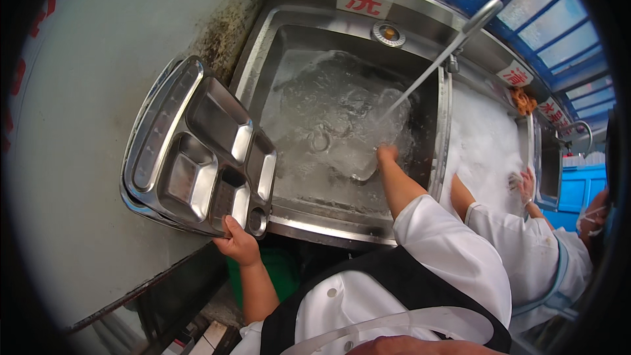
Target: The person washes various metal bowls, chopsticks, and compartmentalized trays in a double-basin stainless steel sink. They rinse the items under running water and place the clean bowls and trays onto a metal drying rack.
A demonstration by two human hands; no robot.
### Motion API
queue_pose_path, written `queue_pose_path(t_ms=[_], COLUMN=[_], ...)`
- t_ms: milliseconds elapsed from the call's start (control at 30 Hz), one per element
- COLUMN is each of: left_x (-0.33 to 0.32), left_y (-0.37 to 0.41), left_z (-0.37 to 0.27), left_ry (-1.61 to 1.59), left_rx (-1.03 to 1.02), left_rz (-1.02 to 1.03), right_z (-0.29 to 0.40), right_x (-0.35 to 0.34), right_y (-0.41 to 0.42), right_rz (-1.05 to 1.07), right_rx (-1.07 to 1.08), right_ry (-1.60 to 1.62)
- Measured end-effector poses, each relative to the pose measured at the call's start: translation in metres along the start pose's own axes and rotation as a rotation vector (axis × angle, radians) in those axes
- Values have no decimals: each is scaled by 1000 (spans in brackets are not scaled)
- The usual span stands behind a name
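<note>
My left hand (pixel 240 244) grips the near edge of a stainless steel compartment tray (pixel 170 108), thumb on top; a second tray or more lies under it. The trays are tilted beside the left rim of the steel sink (pixel 256 79). My right hand (pixel 388 152) is at the water surface in the sink, near the stream from the faucet (pixel 458 39). Its fingers are partly hidden by the churning water, and whether they hold something cannot be told. A rounded, clear-looking outline shows in the water beside it; what it is cannot be told.
At right, a co-worker's hands reach into a neighbouring sink full of white foam (pixel 485 128). An orange scrubber or cloth (pixel 522 101) sits on that sink's back edge. A drain control knob (pixel 389 33) is on the back ledge. A green bin (pixel 271 268) stands below; a pale wall rises at left.
</note>
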State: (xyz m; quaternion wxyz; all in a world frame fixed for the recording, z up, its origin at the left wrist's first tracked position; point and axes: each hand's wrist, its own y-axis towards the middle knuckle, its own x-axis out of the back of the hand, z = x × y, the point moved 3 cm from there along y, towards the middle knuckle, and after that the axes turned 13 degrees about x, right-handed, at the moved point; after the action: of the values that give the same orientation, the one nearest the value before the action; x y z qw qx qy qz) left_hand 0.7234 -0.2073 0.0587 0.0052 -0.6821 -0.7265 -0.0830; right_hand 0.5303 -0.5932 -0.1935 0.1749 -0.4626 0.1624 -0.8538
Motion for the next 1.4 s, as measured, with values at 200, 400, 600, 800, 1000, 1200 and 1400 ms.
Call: queue_pose_path(t_ms=[200,400,600,800,1000,1200,1400], left_x=[3,-12,-10,-6,1,4,2], left_y=[0,2,1,6,6,12,14], left_z=[9,-9,-36,-45,-49,-41,-45], left_ry=[-4,-100,2,-102,-128,-131,-200], left_rx=[2,-87,-101,-105,-69,-24,22], left_rz=[131,172,157,98,51,71,116], right_z=[54,114,70,63,119,174,159], right_x=[88,181,171,89,152,220,253], right_y=[-60,-125,-116,-76,-71,-109,-102], right_rz=[-494,-568,-320,40,-369,-605,-885], right_rx=[520,731,523,339,880,1014,963], right_ry=[135,219,1039,1421,735,24,166])
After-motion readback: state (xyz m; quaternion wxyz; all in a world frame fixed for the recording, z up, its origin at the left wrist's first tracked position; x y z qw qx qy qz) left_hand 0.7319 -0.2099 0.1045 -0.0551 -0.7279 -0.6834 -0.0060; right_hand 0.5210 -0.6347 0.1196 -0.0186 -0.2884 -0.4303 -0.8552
